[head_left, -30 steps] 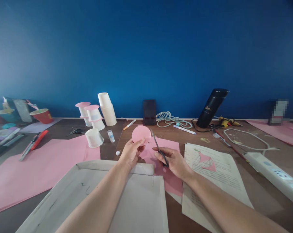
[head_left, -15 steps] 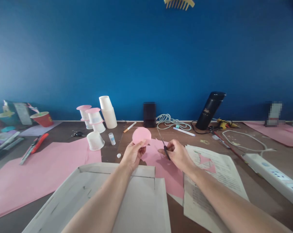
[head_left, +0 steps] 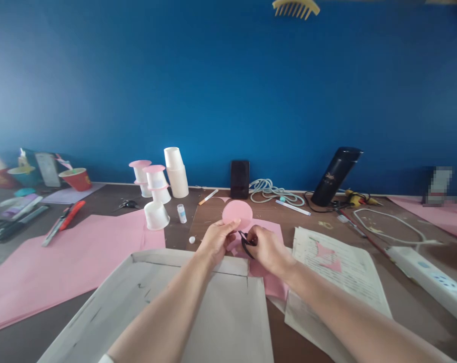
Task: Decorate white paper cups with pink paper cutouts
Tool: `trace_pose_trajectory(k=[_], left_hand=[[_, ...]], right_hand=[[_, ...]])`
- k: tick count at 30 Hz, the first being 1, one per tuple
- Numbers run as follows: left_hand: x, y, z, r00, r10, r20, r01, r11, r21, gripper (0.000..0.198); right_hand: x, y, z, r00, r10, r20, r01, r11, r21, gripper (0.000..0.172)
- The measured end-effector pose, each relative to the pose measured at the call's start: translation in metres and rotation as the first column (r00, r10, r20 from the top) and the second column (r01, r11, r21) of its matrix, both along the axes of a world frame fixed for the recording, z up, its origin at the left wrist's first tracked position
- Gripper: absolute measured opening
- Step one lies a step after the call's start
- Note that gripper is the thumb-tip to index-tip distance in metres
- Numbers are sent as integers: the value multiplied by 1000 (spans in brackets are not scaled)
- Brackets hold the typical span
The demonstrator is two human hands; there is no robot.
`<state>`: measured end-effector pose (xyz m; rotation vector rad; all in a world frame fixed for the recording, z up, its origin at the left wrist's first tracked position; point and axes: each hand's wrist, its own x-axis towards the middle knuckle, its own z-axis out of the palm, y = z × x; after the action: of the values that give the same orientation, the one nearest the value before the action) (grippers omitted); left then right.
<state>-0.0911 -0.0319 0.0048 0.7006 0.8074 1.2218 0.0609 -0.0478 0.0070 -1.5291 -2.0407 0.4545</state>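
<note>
My left hand (head_left: 216, 239) pinches a round pink paper disc (head_left: 236, 213) by its lower edge and holds it upright above the table. My right hand (head_left: 268, 248) grips small black scissors (head_left: 245, 242), whose blades point left toward the bottom of the disc. The two hands nearly touch. Under them lies a cut sheet of pink paper (head_left: 268, 275) on the brown table (head_left: 198, 214). The scissor tips are partly hidden between my fingers.
A grey cardboard tray (head_left: 198, 307) lies in front of me. A large pink sheet (head_left: 69, 262) is on the left, white cups (head_left: 156, 189) behind it. Printed pages (head_left: 338, 267), a power strip (head_left: 429, 275), cables, a black bottle (head_left: 336, 174) and a phone (head_left: 239, 179) sit right and back.
My right hand has swung the scissors left and in toward the disc; their blades pointed up a second ago. The left hand kept hold of the disc. The camera shifted slightly.
</note>
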Motion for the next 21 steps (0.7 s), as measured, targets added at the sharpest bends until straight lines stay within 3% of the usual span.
trace_pose_trajectory(k=[3, 7, 11, 14, 17, 19, 21], left_hand=[[2, 1, -2, 999, 42, -32, -42, 999, 1, 38], [4, 4, -9, 985, 39, -170, -33, 999, 35, 40], [5, 5, -11, 968, 8, -252, 16, 995, 96, 40], [5, 4, -7, 954, 41, -297, -8, 994, 111, 34], [5, 3, -3, 925, 100, -366, -71, 993, 92, 31], [5, 3, -3, 911, 130, -390, -109, 991, 75, 31], [5, 4, -4, 905, 137, -403, -128, 991, 50, 32]], right_hand=[[0, -3, 8, 979, 66, 195, -77, 996, 47, 11], [0, -7, 20, 840, 108, 532, -181, 980, 87, 14], [-3, -6, 22, 749, 161, 642, -265, 962, 67, 16], [-3, -4, 19, 748, 162, 643, -255, 966, 53, 28], [1, -1, 21, 815, 192, 547, -238, 971, 15, 37], [9, 3, 26, 861, 288, 420, -293, 955, -56, 34], [18, 9, 32, 859, 428, 281, -398, 903, -160, 25]])
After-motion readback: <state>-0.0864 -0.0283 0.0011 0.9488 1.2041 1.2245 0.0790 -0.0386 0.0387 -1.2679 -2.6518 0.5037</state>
